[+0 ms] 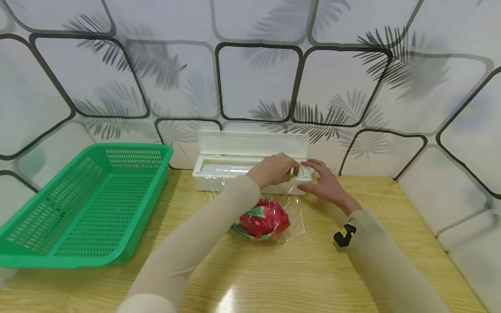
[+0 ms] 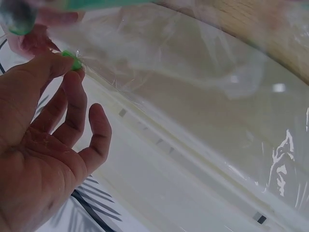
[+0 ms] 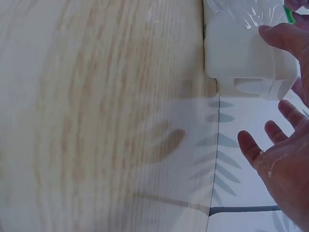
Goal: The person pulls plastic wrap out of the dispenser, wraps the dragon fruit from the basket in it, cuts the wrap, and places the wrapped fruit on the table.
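Observation:
A white cling film dispenser stands against the wall with its lid raised. Between thumb and index finger, my left hand pinches a small green slider near the dispenser's right end. My right hand grips that same end, thumb at the front and index finger across the box; the other fingers are spread, as the right wrist view shows. Clear cling film runs from the dispenser over a red dragon fruit with green scales. My left forearm hides part of the fruit and film.
A green plastic basket with slotted walls sits on the left of the wooden table. Patterned wall panels close off the back and the right side. A black wrist device is on my right sleeve.

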{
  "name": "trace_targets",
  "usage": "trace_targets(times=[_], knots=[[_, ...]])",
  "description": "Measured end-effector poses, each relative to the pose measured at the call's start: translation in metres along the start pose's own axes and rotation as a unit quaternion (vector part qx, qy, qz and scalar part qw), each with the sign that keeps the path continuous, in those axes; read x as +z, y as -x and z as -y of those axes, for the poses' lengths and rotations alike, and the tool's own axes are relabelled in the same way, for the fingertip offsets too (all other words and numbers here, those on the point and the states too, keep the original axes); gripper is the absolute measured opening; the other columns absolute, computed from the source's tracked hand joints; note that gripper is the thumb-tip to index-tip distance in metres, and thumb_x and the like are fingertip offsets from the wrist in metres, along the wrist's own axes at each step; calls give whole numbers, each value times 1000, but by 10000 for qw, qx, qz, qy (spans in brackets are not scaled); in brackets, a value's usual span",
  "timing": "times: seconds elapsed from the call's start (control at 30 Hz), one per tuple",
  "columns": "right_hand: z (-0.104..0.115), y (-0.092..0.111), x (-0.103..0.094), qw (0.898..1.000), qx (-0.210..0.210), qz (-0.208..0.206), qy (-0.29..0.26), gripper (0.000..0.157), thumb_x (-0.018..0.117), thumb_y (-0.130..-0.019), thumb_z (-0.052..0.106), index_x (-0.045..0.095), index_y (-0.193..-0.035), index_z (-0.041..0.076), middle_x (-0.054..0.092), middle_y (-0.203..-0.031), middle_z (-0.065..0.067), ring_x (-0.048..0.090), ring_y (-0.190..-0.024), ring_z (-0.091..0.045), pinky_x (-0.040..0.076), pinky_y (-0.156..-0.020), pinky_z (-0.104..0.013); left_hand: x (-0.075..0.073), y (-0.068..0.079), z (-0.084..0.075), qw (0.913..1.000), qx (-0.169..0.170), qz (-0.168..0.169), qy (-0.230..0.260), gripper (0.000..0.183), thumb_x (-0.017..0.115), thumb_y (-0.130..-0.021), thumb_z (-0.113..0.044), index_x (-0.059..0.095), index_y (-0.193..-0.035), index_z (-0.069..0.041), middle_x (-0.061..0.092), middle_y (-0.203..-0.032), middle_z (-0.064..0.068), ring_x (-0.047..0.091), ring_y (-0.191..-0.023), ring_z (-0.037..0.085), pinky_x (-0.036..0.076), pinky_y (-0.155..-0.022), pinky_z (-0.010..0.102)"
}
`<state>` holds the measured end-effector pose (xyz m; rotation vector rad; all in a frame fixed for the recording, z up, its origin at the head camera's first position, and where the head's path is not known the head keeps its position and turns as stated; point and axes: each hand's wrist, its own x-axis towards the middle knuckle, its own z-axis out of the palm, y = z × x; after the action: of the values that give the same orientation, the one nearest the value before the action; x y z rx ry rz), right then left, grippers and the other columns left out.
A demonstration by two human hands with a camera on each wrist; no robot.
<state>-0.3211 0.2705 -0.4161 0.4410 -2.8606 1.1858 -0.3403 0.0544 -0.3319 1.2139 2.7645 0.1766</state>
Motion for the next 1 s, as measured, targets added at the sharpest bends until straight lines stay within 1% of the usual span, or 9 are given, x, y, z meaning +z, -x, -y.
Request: trace_targets(times=[0.2, 0.43, 0.5, 0.6, 0.73, 0.8, 0.87, 0.93, 1.0], knots=[[4, -1, -2, 9998, 107, 140, -65, 82, 80, -88, 28, 39, -157, 10, 25, -167, -17, 32, -149, -42, 43, -107, -62, 1, 1, 0, 10000, 25, -44, 0, 22, 66, -97, -13, 72, -118, -17, 73, -108, 2, 67, -100, 19, 58, -84, 36], [5, -2, -4, 9986, 442, 307, -8, 86, 80, -87, 36, 37, -159, 17, 33, -162, -23, 35, -144, -46, 36, -111, -66, 1, 3, 0, 9999, -14, -90, 44, 23, 64, -97, -11, 72, -119, -17, 73, -106, 3, 66, -98, 19, 57, -83, 36], [5, -2, -5, 9981, 511, 353, 15, 86, 80, -88, 38, 36, -160, 18, 33, -161, -25, 35, -144, -47, 36, -111, -67, 1, 3, 0, 9999, 4, -99, 61, 23, 64, -97, -11, 72, -118, -17, 73, -105, 3, 66, -97, 19, 57, -83, 36], [2, 0, -7, 9979, 528, 376, 68, 87, 79, -88, 42, 35, -160, 19, 32, -162, -25, 35, -145, -47, 36, -111, -67, 1, 3, -1, 9999, 37, -141, 50, 22, 65, -97, -12, 72, -118, -17, 72, -104, 3, 65, -96, 18, 57, -83, 36], [-2, 1, -6, 9985, 423, 271, 228, 86, 78, -89, 43, 35, -160, 19, 35, -159, -26, 38, -142, -46, 37, -110, -67, 1, 2, -1, 9998, 40, -177, 64, 22, 66, -97, -13, 72, -118, -17, 73, -105, 2, 66, -97, 18, 57, -83, 35], [-2, 2, -4, 9990, 313, 183, 270, 83, 77, -90, 41, 36, -159, 18, 38, -157, -26, 41, -140, -47, 39, -109, -66, 1, 3, -1, 9998, 28, -182, 77, 22, 66, -97, -14, 72, -118, -17, 73, -106, 2, 66, -98, 18, 57, -84, 35], [-1, 3, -2, 9994, 243, 120, 194, 80, 76, -91, 37, 37, -158, 16, 41, -156, -25, 46, -138, -48, 43, -107, -64, 1, 3, 0, 9998, 11, -186, 86, 21, 66, -98, -14, 72, -118, -17, 73, -106, 2, 66, -98, 18, 57, -84, 35], [0, 5, 1, 9997, 251, 84, -3, 77, 76, -92, 34, 38, -157, 16, 43, -156, -23, 52, -134, -49, 49, -103, -59, 1, 5, 0, 9998, -10, -195, 81, 21, 67, -98, -14, 72, -117, -17, 73, -106, 3, 66, -97, 18, 56, -84, 35], [1, 6, 4, 9990, 294, 104, -318, 75, 75, -93, 32, 38, -157, 17, 44, -154, -24, 59, -127, -49, 56, -95, -52, 2, 6, 0, 9998, -28, -203, 87, 20, 67, -98, -14, 72, -117, -17, 73, -105, 3, 65, -96, 18, 56, -83, 35]])
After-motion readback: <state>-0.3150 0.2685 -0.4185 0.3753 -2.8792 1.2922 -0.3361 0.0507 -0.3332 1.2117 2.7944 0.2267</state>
